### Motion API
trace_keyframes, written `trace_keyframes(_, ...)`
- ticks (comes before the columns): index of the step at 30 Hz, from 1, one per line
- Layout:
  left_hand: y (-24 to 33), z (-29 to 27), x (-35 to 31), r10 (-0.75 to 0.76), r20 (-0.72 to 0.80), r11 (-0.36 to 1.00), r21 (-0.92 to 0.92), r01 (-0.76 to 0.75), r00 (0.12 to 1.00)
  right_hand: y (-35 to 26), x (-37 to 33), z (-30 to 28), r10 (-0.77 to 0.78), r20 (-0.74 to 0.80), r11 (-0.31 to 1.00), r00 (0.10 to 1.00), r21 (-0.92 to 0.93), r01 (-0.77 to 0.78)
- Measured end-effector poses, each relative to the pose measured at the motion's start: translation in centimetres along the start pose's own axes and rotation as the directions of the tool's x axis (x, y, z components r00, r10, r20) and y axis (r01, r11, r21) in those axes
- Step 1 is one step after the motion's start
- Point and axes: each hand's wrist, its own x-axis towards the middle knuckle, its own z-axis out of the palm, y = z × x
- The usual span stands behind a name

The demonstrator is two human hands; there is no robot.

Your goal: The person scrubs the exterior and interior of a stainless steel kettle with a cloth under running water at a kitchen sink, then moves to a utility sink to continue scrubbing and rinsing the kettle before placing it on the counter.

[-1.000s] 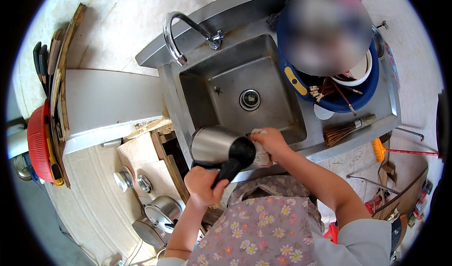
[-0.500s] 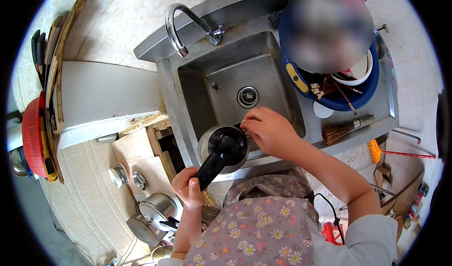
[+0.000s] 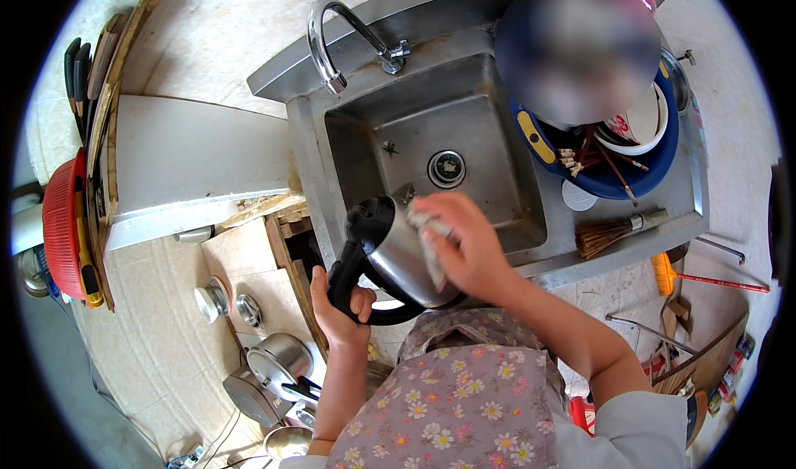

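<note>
A steel electric kettle [image 3: 396, 257] with a black lid and black handle is tilted on its side over the sink's near edge. My left hand [image 3: 342, 307] is closed round its handle. Against the kettle's side, near the spout, my right hand [image 3: 464, 245] presses a crumpled pale cloth [image 3: 434, 235], partly hidden by the fingers. Below both hands lies the steel sink [image 3: 514, 183], with a round drain [image 3: 447, 170] and a small dark scrap on its floor. A chrome faucet [image 3: 332, 46] arches over the far left corner.
On the right of the counter stands a blue basin [image 3: 609, 189] holding a white bowl and several brushes or chopsticks, partly blurred. A straw whisk [image 3: 618, 235] lies at the near right. Knives and a red basket [image 3: 65, 228] hang at the left; a steel pot [image 3: 282, 357] stands lower left.
The kettle has turned from upright, lid facing up, onto its side, showing its steel wall. My right hand has moved from the rim to the side, and the cloth now shows in it.
</note>
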Motion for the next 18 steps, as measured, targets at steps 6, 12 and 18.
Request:
trace_keyframes(6,-0.7,1.3,-0.4,-0.080,0.049,0.997,0.015,0.079,0.996,0.7,0.5,2.8,-0.160,-0.055,0.966,0.986,-0.213,0.145)
trace_keyframes(12,-0.2,1.1,-0.6,0.006,0.042,0.999,-0.045,-0.004,0.999,6.5,0.3,-0.7,0.034,-0.193,0.974,0.981,-0.212,-0.075)
trace_keyframes(18,-1.2,2.0,1.0,-0.115,-0.029,0.962,-0.251,0.104,0.993,0.7,-1.5,4.3,-0.280,-0.073,0.921,0.957,-0.303,0.246)
